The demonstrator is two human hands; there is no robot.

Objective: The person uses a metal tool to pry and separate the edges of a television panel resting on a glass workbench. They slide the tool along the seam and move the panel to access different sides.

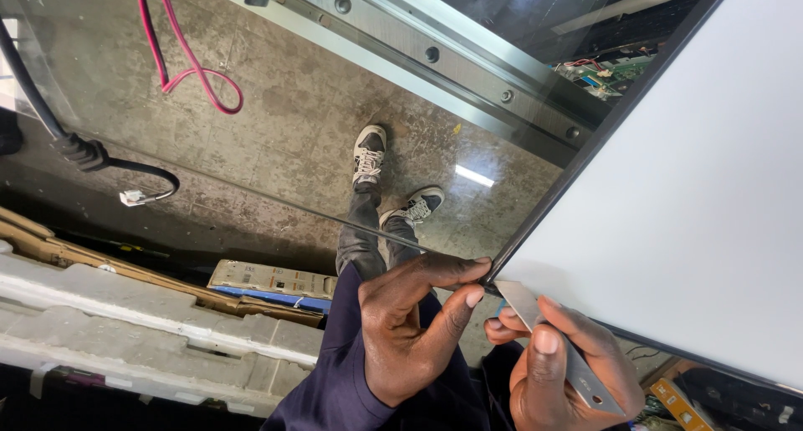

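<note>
**Hands at the corner of a white panel**

The left hand point(410, 326) sits at the bottom centre of the view, its fingers curled and the thumb and forefinger pressed together on the dark corner of the panel point(677, 205). The pinch lands right where the panel's black edge comes to a point. The right hand point(565, 368) is just beside it, lower right, closed around a flat metal blade point(556, 343). The thumb lies along the top of the blade and the other fingers wrap beneath it. The blade's tip points up and left, touching the panel's corner between the two hands.

The panel is a large white sheet with a thin black rim, filling the right side of the view and running up to the top right. A clear glass sheet point(276, 147) spreads out to the left of it; its edge shows as a fine line crossing toward the left hand.

Through the glass the concrete floor point(284, 105) is visible, with the person's two shoes point(393, 180) on it. A red cable point(188, 71) loops at the top left and a black cable point(79, 151) curves below it. A metal rail point(435, 59) with bolts runs diagonally across the top. White foam blocks point(142, 339) lie at the lower left, beside a flat box point(272, 280).
</note>
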